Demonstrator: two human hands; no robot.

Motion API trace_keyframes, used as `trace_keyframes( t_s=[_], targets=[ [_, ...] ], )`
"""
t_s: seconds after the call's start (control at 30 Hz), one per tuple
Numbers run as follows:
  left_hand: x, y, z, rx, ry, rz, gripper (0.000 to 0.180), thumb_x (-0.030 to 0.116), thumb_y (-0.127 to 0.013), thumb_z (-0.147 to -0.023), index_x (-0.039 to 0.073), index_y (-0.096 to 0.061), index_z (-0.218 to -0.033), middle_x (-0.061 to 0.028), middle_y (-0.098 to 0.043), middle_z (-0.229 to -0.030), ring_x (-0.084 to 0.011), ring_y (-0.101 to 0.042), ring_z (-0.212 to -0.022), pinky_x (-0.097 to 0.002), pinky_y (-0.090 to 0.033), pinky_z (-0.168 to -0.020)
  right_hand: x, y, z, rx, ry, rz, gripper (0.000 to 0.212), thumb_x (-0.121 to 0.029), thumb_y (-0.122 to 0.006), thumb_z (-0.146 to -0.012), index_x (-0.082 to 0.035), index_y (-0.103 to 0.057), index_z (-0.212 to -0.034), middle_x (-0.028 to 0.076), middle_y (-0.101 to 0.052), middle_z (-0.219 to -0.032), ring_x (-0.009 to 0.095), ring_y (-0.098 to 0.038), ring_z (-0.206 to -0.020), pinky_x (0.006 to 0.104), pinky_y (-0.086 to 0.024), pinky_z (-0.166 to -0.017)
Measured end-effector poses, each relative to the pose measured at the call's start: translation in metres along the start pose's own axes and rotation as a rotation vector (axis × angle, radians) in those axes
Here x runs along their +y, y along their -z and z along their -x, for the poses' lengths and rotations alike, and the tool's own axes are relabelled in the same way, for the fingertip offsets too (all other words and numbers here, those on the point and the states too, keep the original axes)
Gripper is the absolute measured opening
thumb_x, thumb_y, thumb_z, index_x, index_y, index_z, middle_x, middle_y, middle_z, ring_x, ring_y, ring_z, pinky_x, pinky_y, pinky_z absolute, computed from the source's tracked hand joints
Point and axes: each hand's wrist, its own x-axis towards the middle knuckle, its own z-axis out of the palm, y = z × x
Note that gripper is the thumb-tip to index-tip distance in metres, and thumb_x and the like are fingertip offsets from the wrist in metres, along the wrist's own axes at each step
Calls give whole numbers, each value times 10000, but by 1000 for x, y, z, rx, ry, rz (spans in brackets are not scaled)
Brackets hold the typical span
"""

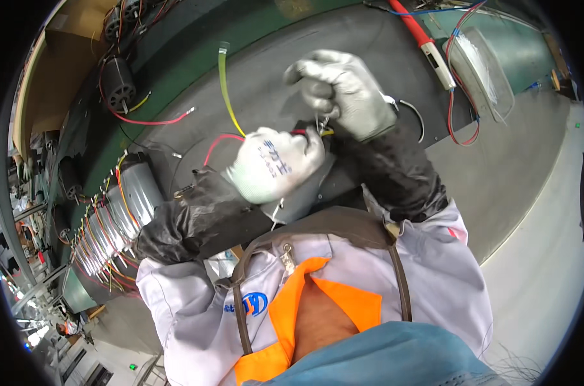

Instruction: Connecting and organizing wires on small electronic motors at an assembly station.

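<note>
My left hand (272,164), in a white glove, is closed around wires at the middle of the bench. A yellow-green wire (223,90) and a red wire (220,143) run into its grip. Just beyond its fingertips, my right hand (346,96), gloved in white and grey, has its fingers curled in a pinch. Something thin and pale (321,122) shows between the hands, too blurred to name. Below the left hand lies a smooth grey body (298,204), mostly covered by my hand and sleeves. A thin white curved strip (418,117) shows beside my right wrist.
Several silver cylindrical motors (140,186) with coloured wires stand in a row at the left. A black motor (119,83) sits farther back. At the right lie a red-and-white handheld tool (427,48) on a cable and a clear tray (503,80) of thin white strips.
</note>
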Motion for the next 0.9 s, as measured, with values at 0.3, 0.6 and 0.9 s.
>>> trace_keyframes(
  t_s=[0.3, 0.6, 0.9],
  targets=[
    [-40, -17, -17, 486, 64, 375, 331, 369, -708, -882, 58, -706, -997, -111, -667, -834, -293, -669, -774, -396, -558, -726, 52, 48, 135, 636, 99, 1909, 563, -36, -686, -846, -33, -545, -1391, 227, -610, -1253, 394, -632, -1034, 415, -507, -934],
    [-43, -12, -26, 147, 616, 1817, 299, 189, -579, -1012, -44, -655, -1182, -157, -664, -1222, -241, -666, -1082, -362, -551, -915, 54, 73, 177, 711, 145, 1488, 715, -112, -769, -810, -55, -466, -1454, 212, -626, -1168, 332, -645, -989, 403, -536, -866],
    [-54, -31, -17, 347, 430, 2078, 351, 181, -536, -1034, -54, -577, -1291, -197, -639, -1265, -305, -634, -1192, -428, -543, -995, -1, 38, 125, 34, -189, 1095, 682, -301, -753, -879, -10, -477, -1432, 166, -682, -1098, 287, -681, -892, 373, -538, -855]
  ],
)
